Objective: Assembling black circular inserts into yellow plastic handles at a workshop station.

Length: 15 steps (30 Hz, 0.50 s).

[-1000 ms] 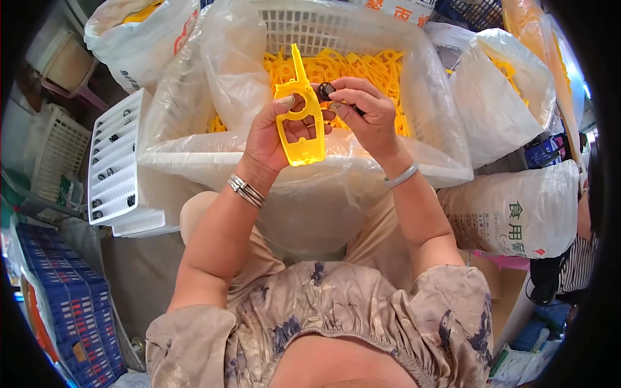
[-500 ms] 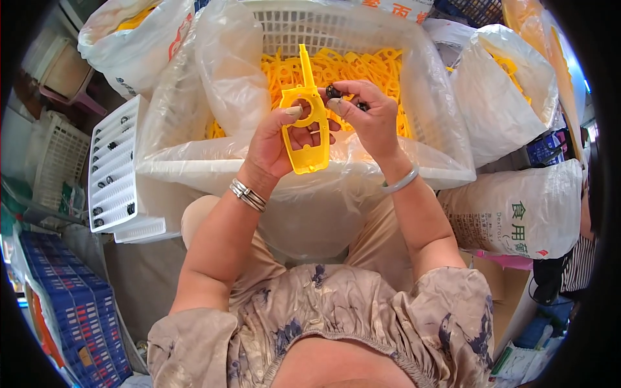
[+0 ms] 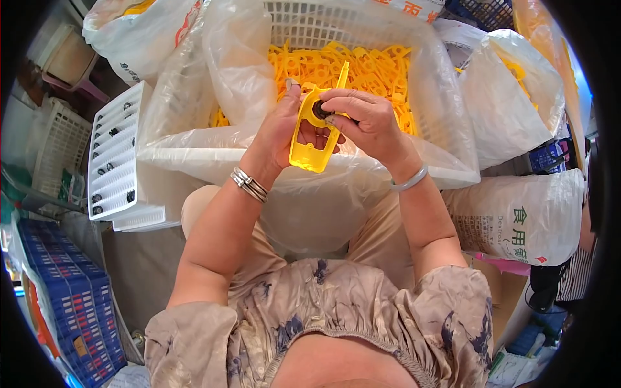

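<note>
My left hand [image 3: 283,124] is closed round a yellow plastic housing half [image 3: 309,154], which has a round opening, a square window and a long antenna-like stem. The housing is tilted, its stem pointing away and to the right. Over the round opening, my right hand [image 3: 369,126] pinches a small round black part [image 3: 319,110] and presses it there. Whether the part sits fully in the opening is hidden by my fingers. Beneath both hands is a white crate [image 3: 388,169] lined with clear plastic, holding a heap of yellow housings [image 3: 343,58].
At left stands a white ribbed tray [image 3: 116,155] with several black round parts in it. A blue crate [image 3: 71,291] is at the lower left. White sacks [image 3: 508,103] with yellow pieces stand at the far right and far left. A printed sack [image 3: 511,216] lies at my right.
My right hand has moved left, bringing the black part from beside the housing onto its round opening. My left hand has tilted the housing so its stem leans right.
</note>
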Each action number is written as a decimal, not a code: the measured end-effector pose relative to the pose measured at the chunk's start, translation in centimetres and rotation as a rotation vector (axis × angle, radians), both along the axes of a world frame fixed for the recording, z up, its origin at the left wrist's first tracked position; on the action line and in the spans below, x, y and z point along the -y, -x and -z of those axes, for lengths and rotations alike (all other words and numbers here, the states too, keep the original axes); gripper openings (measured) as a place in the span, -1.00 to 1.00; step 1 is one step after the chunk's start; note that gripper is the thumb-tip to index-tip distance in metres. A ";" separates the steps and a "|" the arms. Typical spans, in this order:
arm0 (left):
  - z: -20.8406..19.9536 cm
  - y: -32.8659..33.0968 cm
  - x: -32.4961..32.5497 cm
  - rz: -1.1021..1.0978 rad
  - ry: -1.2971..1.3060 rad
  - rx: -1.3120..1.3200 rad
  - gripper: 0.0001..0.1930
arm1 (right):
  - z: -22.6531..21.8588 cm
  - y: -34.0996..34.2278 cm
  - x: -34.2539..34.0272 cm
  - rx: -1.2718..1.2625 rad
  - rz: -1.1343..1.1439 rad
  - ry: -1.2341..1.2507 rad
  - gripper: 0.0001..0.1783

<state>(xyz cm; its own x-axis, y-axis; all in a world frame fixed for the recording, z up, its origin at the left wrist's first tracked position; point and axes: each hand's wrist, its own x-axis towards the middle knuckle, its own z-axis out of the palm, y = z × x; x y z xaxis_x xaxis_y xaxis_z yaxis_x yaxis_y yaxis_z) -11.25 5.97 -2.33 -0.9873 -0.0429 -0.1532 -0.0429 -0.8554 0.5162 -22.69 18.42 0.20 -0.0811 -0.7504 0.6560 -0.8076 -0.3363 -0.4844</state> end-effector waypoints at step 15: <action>1.2 0.0 0.6 -0.045 -0.011 -0.146 -0.47 | -0.5 -1.4 0.7 -0.081 0.182 0.202 -0.68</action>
<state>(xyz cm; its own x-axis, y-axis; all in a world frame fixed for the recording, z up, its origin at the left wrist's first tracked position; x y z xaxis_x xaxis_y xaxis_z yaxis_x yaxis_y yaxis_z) -11.23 5.32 -3.53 -0.9962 -0.0865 -0.0083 0.0705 -0.8602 0.5051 -21.27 17.71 0.69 -0.1440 -0.5812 0.8009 -0.8968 -0.2654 -0.3539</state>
